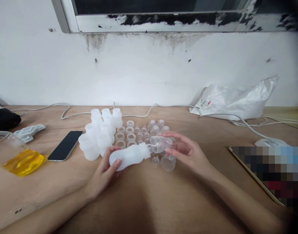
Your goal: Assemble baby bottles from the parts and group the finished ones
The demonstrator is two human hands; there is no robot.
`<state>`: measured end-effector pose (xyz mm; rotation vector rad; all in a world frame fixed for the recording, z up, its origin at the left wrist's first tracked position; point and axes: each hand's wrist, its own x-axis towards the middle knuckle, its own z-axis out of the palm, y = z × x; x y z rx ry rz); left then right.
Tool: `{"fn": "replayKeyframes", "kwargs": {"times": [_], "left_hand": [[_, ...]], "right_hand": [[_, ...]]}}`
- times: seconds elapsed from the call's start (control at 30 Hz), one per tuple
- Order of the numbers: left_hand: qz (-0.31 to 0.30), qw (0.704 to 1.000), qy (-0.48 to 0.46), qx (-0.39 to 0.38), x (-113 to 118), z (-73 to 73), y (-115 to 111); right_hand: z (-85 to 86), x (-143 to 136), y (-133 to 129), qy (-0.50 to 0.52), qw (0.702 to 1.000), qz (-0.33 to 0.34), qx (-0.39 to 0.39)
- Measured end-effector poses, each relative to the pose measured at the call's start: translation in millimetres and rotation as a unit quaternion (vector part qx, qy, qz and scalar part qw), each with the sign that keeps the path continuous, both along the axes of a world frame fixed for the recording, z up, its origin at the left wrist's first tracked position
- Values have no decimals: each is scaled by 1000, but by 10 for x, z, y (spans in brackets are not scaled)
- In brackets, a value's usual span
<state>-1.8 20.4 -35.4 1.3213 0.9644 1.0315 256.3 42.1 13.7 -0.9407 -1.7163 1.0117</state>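
My left hand (112, 164) is wrapped round the base of a white baby bottle (129, 157), which lies tilted with its neck toward the right. A clear nipple (151, 148) shows at the bottle's mouth. My right hand (185, 151) grips a clear dome cap (161, 144) between thumb and fingers, its open end at the nipple. Just below lie another clear cap (168, 163) and a loose nipple (155, 161). Behind the bottle stand rows of collar rings (120, 136), more nipples (139, 135) and several clear caps (154, 130).
Several white bottles (89, 147) stand grouped at left, beside a phone (65, 145). A clear container with yellow liquid (24, 162) is at far left. A plastic bag (234, 100) and a white cable (149, 110) lie along the wall. A blurred-out screen (268, 175) is at right.
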Motion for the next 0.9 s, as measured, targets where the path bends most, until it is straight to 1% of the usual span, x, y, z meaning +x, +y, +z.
{"fn": "replayKeyframes", "kwargs": {"times": [0.07, 0.17, 0.27, 0.37, 0.53, 0.63, 0.77, 0.9], "left_hand": [[3, 1000, -6, 2, 7, -10, 6], [3, 1000, -7, 8, 18, -11, 21], [8, 1000, -8, 13, 29, -6, 40], [7, 1000, -11, 17, 38, -3, 51], [2, 1000, -7, 18, 36, -4, 53], [-4, 1000, -6, 12, 16, -9, 54], [-25, 999, -27, 15, -20, -19, 50], [-33, 999, -7, 23, -41, -20, 42]], "right_hand": [[-20, -8, -10, -16, 1000, 10, -14], [-50, -39, -3, -27, 999, 18, -2], [-78, -67, 17, -9, 1000, 28, 3], [-115, -78, 24, 7, 999, 33, -27], [-162, -88, 15, -8, 997, 20, -72], [-156, -101, 16, -4, 997, 10, -77], [-141, -102, 20, 2, 996, 1, -89], [-157, -98, 25, 18, 995, -5, -94]]}}
